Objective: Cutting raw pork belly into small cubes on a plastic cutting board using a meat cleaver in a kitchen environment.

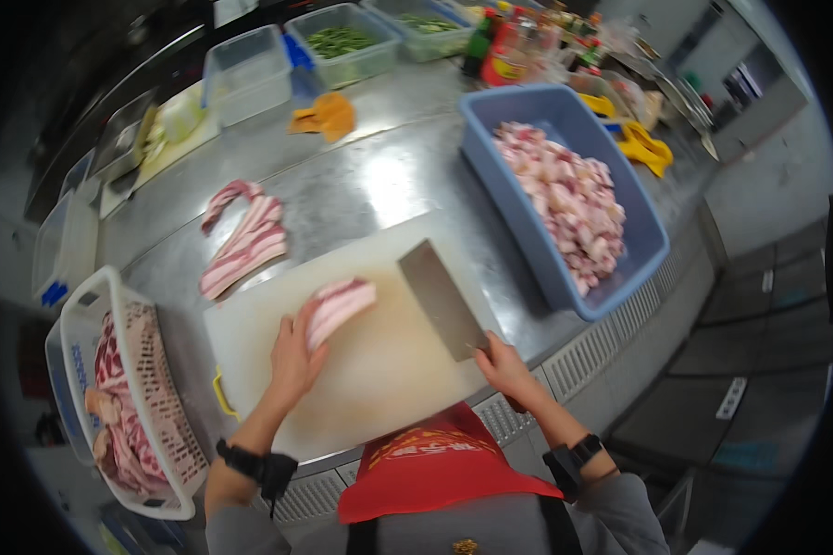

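On a white cutting board (379,398) lies a strip of pork belly (342,307). My left hand (296,356) is closed around its near left end, with the thumb along the side facing me. My right hand (506,370) grips a broad cleaver (441,301) by its handle. The blade lies over the right part of the board, pointing away from me and apart from the meat. Just beyond the board's far left edge, more pork belly (247,242) rests on the steel table.
A blue-grey tub (491,171) of diced meat stands right of the board. At left is a white basket (143,370) with larger meat pieces. Clear bins (245,79), an orange cloth (324,117) and bottles (479,46) sit farther back. Yellow gloves (645,148) lie behind the tub.
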`<state>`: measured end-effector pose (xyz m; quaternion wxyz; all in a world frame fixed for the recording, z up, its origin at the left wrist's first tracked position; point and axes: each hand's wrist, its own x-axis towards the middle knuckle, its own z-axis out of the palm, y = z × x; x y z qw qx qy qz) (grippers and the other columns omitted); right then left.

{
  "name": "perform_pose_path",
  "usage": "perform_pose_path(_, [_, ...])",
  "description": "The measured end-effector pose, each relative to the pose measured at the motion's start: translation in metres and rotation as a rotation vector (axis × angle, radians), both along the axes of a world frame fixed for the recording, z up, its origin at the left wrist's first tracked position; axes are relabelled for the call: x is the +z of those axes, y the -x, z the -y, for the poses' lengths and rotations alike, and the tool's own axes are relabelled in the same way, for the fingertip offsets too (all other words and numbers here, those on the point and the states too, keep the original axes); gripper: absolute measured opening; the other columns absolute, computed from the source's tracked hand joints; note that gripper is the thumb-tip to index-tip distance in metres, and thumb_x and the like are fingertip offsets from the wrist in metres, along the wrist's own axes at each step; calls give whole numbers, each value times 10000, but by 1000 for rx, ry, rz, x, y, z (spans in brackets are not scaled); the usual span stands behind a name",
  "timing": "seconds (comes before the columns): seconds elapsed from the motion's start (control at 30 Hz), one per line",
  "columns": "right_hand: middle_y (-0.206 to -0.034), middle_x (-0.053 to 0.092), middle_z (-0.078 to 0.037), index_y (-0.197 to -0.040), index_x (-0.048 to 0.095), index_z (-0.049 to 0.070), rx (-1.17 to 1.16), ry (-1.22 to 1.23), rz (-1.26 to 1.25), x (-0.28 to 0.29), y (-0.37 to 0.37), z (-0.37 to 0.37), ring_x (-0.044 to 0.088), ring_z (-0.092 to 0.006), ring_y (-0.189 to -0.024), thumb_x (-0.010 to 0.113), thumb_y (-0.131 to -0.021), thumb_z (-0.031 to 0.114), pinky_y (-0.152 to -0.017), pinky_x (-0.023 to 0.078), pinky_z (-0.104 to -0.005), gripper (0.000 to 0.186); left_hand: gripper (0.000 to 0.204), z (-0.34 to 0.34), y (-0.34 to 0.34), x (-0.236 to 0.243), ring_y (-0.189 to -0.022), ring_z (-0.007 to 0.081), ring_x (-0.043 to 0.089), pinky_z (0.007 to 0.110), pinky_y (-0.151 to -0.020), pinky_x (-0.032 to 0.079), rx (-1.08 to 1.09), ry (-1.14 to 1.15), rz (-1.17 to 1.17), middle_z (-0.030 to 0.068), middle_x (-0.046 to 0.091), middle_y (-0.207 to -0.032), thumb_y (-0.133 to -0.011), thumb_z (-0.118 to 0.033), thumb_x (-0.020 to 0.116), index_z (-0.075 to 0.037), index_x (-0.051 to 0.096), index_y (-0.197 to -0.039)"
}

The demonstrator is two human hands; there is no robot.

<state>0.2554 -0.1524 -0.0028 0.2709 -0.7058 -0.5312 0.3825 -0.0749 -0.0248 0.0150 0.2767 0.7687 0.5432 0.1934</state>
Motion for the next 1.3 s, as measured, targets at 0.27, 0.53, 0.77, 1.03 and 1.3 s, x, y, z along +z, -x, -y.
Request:
perform_pose_path(0.27, [-705,579,-245,-935,431,-14,79,-26,-102,2,-7,-6,572,-438,-669,500,-891,155,-577,425,-460,188,707,86,-12,-31,-1008,386,511,499,-848,439,-44,-14,-397,180,469,-1089,-636,-266,756,-184,491,-1286])
perform_pose_path(0.53, [-660,556,-259,-926,424,6,287,-50,-16,22,-6,-16,552,-465,-655,475,-909,150,-566,408,-503,154,574,59,-63,-65,-994,340,498,476,-824,408,37,-163,-241,143,486,-1105,-621,-231,742,-152,540,-1152])
perform_pose_path(0.77, [-700,575,-245,-905,415,11,438,-35,112,25,7,-15,555,-463,-668,491,-903,133,-585,428,-518,144,568,76,-88,-74,-1039,320,479,451,-838,408,222,-248,-245,127,501,-1105,-606,-242,731,-103,539,-1122])
perform_pose_path(1.03, [-732,583,-226,-904,414,8,444,-11,209,56,23,-5,562,-441,-672,492,-893,117,-596,443,-508,134,345,71,-72,-70,-1032,311,496,420,-863,433,3,-371,13,101,536,-1094,-656,-124,711,-66,605,-979])
perform_pose_path(1.3, [-705,565,-229,-882,409,2,472,41,329,75,37,10,540,-448,-651,504,-889,90,-572,421,-505,130,293,70,-72,-69,-1023,306,500,409,-867,435,12,-343,86,100,554,-1062,-662,-100,705,-56,617,-938])
